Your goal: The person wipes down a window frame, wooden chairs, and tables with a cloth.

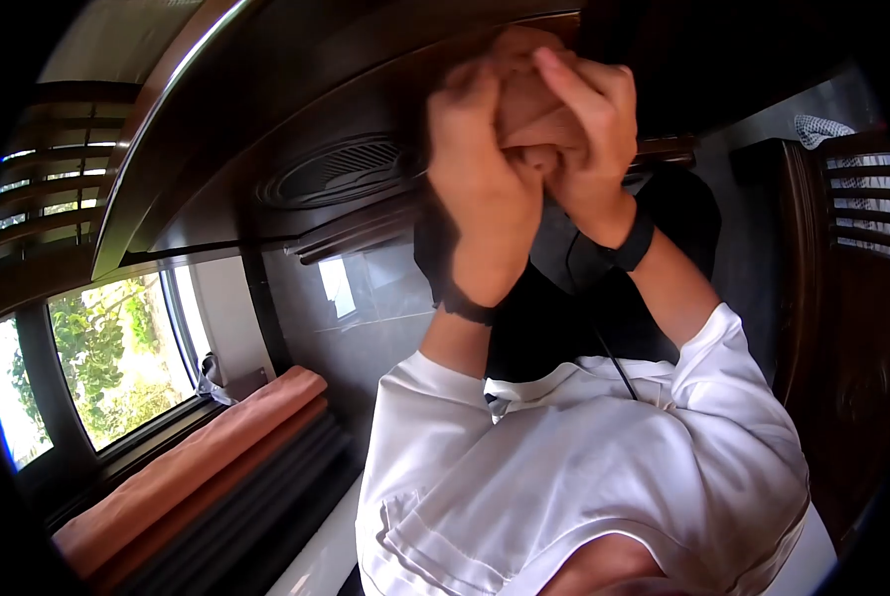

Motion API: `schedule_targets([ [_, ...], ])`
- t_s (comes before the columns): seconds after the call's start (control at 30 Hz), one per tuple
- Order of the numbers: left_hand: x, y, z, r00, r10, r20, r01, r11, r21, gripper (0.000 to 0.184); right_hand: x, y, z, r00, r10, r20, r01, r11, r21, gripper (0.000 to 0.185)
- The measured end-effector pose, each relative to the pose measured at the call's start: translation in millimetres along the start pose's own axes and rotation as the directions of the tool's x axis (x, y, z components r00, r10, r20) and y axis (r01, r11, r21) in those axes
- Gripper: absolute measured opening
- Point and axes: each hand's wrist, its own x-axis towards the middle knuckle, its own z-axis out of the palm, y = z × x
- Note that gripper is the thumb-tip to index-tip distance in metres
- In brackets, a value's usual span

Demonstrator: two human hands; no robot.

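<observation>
Between two hands (490, 189) (594, 129), one bunched reddish-brown cloth (539, 114).

Table (207, 139) ahead, window (117, 348) left, chair (801, 199) right.

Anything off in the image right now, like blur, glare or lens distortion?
Head view: left hand, right hand and the brown bundle they hold look blurred; window overexposed; bright reflection on the floor; fisheye bending, black corners; dark wooden table mostly in shadow.

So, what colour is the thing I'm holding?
The held thing is pinkish brown, a little blurred; the head view shows it.
</observation>
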Motion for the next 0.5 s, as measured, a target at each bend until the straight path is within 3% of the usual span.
schedule_targets([
  [0.03,-8,-1,8,0.999,-0.046,0.000,0.046,0.998,-0.038,0.047,-10,2,-3,0.999,0.037,0.018,-0.037,0.999,-0.016,0.062],
  [0.23,-57,-28,1,0.964,-0.220,0.152,0.226,0.974,-0.026,0.043,-79,-4,7,0.968,0.199,0.152,-0.197,0.980,-0.028,0.061],
  [0.33,-66,-41,-19,0.941,-0.305,0.149,0.310,0.951,-0.007,0.039,-90,-20,22,0.947,0.216,0.237,-0.222,0.975,-0.002,0.059],
  [0.37,-69,-48,-26,0.942,-0.305,0.141,0.305,0.952,0.027,0.033,-90,-27,29,0.942,0.237,0.237,-0.246,0.969,0.008,0.057],
  [0.47,-63,-63,-44,0.927,-0.370,-0.056,0.374,0.920,0.117,0.038,-55,-50,48,0.949,0.166,0.267,-0.190,0.979,0.066,0.052],
  [0.5,-49,-59,-48,0.951,-0.293,-0.100,0.303,0.947,0.110,0.036,-40,-57,49,0.948,0.168,0.272,-0.198,0.976,0.088,0.052],
])
